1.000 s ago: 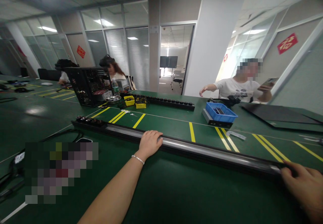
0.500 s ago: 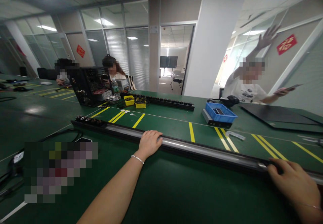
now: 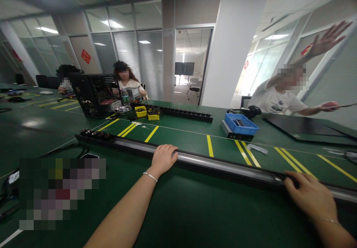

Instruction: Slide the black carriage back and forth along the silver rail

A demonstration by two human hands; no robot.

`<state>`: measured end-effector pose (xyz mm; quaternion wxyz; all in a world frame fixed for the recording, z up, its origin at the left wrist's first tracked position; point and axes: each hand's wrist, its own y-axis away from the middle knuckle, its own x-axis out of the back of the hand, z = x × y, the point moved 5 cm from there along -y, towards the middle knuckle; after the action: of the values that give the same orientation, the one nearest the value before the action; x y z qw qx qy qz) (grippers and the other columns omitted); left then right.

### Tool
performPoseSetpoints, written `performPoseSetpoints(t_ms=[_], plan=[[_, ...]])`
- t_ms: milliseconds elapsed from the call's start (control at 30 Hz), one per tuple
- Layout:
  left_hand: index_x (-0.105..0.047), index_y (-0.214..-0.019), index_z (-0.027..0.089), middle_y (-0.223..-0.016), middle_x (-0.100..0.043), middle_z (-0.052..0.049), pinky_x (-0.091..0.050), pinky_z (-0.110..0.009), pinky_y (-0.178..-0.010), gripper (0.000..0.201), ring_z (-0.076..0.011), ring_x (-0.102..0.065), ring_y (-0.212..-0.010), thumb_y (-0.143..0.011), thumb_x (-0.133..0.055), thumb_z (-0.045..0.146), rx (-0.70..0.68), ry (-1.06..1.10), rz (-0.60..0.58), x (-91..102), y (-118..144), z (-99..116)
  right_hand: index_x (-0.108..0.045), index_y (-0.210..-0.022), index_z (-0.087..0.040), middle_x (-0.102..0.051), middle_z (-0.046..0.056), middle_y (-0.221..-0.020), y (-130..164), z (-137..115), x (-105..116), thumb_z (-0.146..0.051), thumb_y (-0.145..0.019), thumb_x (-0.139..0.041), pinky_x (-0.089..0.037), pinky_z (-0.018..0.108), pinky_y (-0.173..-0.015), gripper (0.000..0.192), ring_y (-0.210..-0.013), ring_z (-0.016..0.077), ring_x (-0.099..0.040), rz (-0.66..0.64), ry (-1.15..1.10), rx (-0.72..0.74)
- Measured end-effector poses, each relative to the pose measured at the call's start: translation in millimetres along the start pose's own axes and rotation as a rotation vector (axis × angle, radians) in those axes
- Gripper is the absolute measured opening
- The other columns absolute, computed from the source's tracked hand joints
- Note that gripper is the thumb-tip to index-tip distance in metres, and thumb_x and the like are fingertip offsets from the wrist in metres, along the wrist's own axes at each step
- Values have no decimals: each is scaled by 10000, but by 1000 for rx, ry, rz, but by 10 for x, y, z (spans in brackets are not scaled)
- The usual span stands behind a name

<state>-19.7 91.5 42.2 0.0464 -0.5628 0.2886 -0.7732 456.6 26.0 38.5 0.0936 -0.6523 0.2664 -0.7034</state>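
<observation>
A long black bar [image 3: 214, 163] lies slantwise across the green table in front of me. Small raised parts sit in a row at its left end, and a glossy grey strip runs along its top. My left hand [image 3: 164, 158] is wrapped over the bar near its middle, fingers together on top. Farther right, my right hand [image 3: 309, 194] grips the same bar, thumb on the near side and fingers reaching over the far side. Its fingertips are partly hidden. The bar's right end runs on behind that hand to the frame's edge.
Beyond the bar stand a blue bin [image 3: 241, 124], yellow trays [image 3: 153, 114], another black bar [image 3: 192, 114] and an open computer case [image 3: 93, 95]. Cables [image 3: 64, 150] and a blurred-out item [image 3: 61, 192] lie at left. One person [image 3: 279, 95] raises an arm at right; others sit at left.
My right hand has slid left along the bar, while my left hand keeps its place on it. At right, the person's raised arm has swung rightward.
</observation>
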Motion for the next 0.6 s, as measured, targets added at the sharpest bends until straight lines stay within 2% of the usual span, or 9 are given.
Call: performPoseSetpoints(t_ms=[267, 433, 600], plan=[[-600, -1084, 244, -1070, -640, -19, -352, -359, -942, 291, -193, -533, -1036, -890, -405, 341, 1, 8, -13, 10, -4, 12, -643, -987, -187, -598, 115, -1004, 37, -327, 124, -406, -838, -318, -438, 366, -752, 419, -849, 255, -575, 39, -29, 85], [-600, -1083, 247, -1068, -642, -18, -358, -360, -942, 288, -194, -536, -1039, -890, -410, 343, 2, 13, -12, 10, -3, 12, -634, -966, -168, -590, 130, -995, 44, -386, 128, -388, -824, -332, -441, 374, -781, 399, -881, 267, -566, 30, -87, 44], [-603, -1079, 245, -1057, -646, -18, -365, -356, -931, 280, -196, -540, -1028, -885, -423, 335, -5, 4, -7, 9, -3, 12, -609, -998, -158, -565, 140, -1019, 31, -423, 128, -391, -843, -291, -430, 352, -821, 423, -933, 258, -557, -65, -95, -23]])
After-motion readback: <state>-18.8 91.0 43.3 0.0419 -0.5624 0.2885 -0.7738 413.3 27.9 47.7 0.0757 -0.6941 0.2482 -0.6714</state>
